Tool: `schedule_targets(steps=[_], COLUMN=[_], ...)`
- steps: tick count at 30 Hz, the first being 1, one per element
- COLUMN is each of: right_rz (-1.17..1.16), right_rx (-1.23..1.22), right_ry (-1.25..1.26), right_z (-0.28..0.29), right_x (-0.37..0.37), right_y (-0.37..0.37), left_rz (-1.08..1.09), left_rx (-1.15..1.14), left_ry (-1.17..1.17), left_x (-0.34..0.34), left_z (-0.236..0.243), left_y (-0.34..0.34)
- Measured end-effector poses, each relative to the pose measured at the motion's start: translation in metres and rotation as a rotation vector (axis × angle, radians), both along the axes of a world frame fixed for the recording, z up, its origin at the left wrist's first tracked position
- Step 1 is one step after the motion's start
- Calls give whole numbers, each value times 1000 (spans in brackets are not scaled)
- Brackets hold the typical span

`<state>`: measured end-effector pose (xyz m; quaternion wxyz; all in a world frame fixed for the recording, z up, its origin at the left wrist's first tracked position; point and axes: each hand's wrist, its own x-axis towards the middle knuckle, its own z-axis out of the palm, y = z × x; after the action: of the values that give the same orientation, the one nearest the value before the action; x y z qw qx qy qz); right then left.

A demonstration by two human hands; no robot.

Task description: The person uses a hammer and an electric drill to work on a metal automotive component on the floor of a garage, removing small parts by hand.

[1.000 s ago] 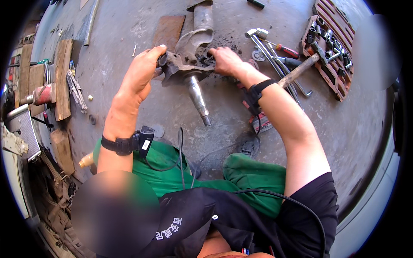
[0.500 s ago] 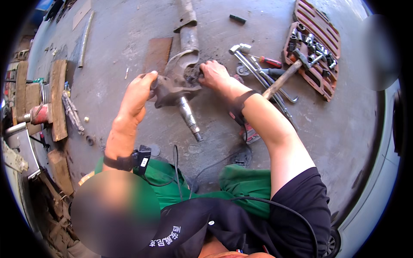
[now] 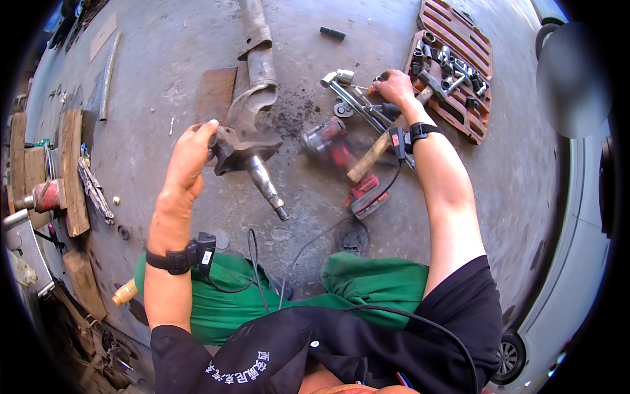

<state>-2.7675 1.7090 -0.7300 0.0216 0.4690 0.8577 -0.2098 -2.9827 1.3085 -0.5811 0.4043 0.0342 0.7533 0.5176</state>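
Note:
My left hand is closed on the left edge of a dark steering knuckle. A shiny stub axle points from it toward me, and a long, dirty strut tube runs away from its far side. Out to the right, my right hand is closed round the handle of a screwdriver, which the fingers mostly hide. Beside that hand lie metal wrenches and a hammer with a wooden handle. A red and grey cordless impact wrench lies partly under the hammer handle.
An open reddish-brown socket case lies at the far right. A loose black socket and a rusty plate are on the floor. Wooden blocks stand at the left. Thin cables trail from my wrists.
My right hand has left the knuckle and moved right to the screwdriver among the tools. The left hand stays on the knuckle. The whole view has shifted slightly.

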Motion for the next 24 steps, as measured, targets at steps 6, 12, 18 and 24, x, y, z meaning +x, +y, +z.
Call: schedule_targets(steps=[6, 12, 18, 24], right_rz=[-11, -1, -3, 113], right_rx=[-36, 56, 101, 33], right_ry=[15, 72, 6, 12], right_z=[-15, -19, -21, 14], right_x=[5, -4, -7, -14], right_y=[0, 3, -1, -25], left_rz=[-28, -34, -34, -32], left_rx=[-6, -28, 19, 13], left_ry=[31, 29, 30, 4], left_x=[2, 6, 5, 2], left_z=[1, 4, 3, 4], left_y=[0, 2, 1, -1])
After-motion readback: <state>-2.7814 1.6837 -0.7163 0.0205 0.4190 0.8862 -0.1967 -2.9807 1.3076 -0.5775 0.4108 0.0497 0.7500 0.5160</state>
